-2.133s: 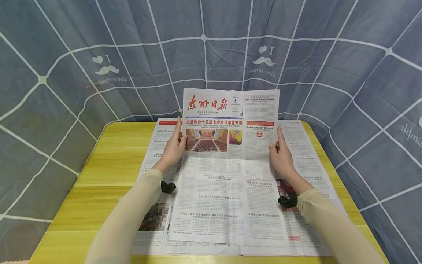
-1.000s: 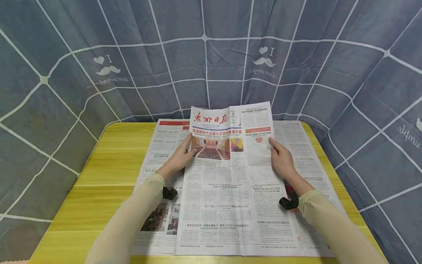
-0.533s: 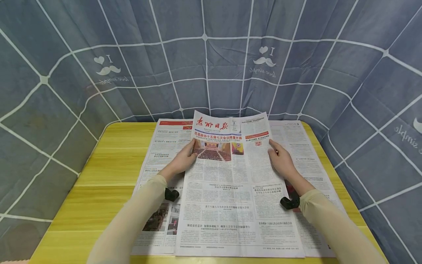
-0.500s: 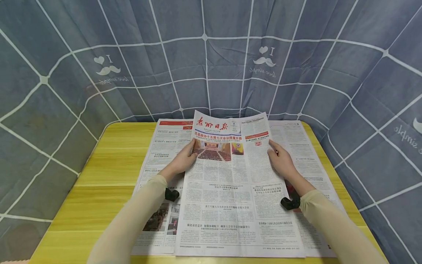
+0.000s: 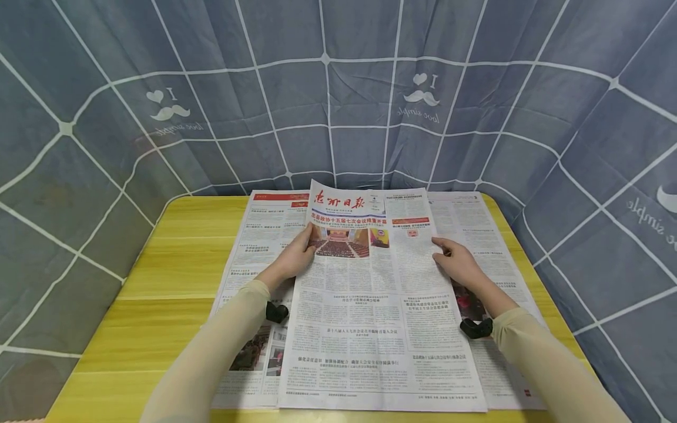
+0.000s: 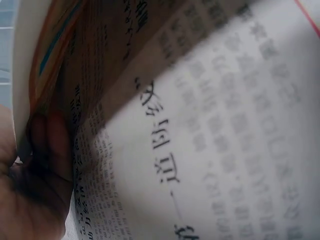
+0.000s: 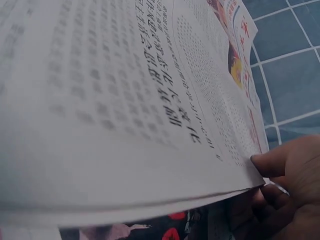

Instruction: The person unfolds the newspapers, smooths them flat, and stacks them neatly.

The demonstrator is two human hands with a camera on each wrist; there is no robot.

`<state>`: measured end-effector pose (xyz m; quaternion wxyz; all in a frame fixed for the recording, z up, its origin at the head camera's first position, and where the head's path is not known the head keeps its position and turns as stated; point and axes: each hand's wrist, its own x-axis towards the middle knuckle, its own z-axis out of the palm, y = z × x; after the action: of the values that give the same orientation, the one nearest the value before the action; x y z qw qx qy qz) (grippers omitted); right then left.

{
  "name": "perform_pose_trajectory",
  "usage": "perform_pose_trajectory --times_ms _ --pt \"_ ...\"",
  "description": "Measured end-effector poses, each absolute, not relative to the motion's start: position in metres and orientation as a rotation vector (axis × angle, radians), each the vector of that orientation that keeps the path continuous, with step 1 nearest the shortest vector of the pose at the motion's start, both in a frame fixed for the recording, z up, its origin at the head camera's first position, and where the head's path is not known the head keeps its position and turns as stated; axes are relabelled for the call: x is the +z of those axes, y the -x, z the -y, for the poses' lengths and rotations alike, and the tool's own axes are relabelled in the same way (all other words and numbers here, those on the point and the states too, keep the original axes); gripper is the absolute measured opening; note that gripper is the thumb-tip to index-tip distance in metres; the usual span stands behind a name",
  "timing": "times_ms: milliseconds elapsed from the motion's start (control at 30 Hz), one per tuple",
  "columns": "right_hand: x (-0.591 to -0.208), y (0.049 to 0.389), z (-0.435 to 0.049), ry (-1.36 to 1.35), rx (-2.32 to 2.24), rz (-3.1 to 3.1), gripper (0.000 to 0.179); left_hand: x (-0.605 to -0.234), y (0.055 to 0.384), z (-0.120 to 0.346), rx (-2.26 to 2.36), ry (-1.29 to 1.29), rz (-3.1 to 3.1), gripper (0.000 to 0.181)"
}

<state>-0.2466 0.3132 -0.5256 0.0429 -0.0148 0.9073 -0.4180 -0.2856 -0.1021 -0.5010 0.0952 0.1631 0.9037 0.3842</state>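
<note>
A folded newspaper (image 5: 370, 317) with a red masthead lies in the middle of the head view, its far part lifted and slightly bowed. My left hand (image 5: 292, 257) holds its left edge, thumb on the front page and fingers behind. On the opposite side my right hand (image 5: 460, 264) pinches the right edge between thumb and fingers. The right wrist view shows that thumb (image 7: 272, 161) on top of the sheets and the fingers curled underneath. In the left wrist view the left fingers (image 6: 52, 145) curl beneath the raised paper, partly in shadow.
Wider newspaper sheets (image 5: 248, 264) lie spread under the held one on the yellow wood-grain table (image 5: 158, 282). A grey-blue curtain (image 5: 359, 100) with white grid lines encloses the back and both sides. Black wrist-worn devices (image 5: 276, 312) sit at both cuffs.
The newspaper has come down and toward me, its top edge sinking from well above the table's far edge. Both hands lowered with it; lately the right hand shifted slightly nearer along the edge.
</note>
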Motion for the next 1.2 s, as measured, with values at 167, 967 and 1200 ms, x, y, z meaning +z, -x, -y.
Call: perform_pose_trajectory --times_ms 167,967,1200 --pt "-0.529 0.249 -0.312 0.071 -1.257 -2.769 0.054 -0.502 0.287 0.102 1.049 -0.479 -2.711 0.071" --pt "-0.534 0.252 -0.308 0.078 -1.155 -2.789 0.053 -0.493 0.285 0.096 0.672 -0.312 -2.929 0.077" --pt "-0.534 0.251 -0.308 0.067 -1.155 -2.78 0.054 -0.483 0.28 0.086 0.591 -0.399 -3.064 0.078"
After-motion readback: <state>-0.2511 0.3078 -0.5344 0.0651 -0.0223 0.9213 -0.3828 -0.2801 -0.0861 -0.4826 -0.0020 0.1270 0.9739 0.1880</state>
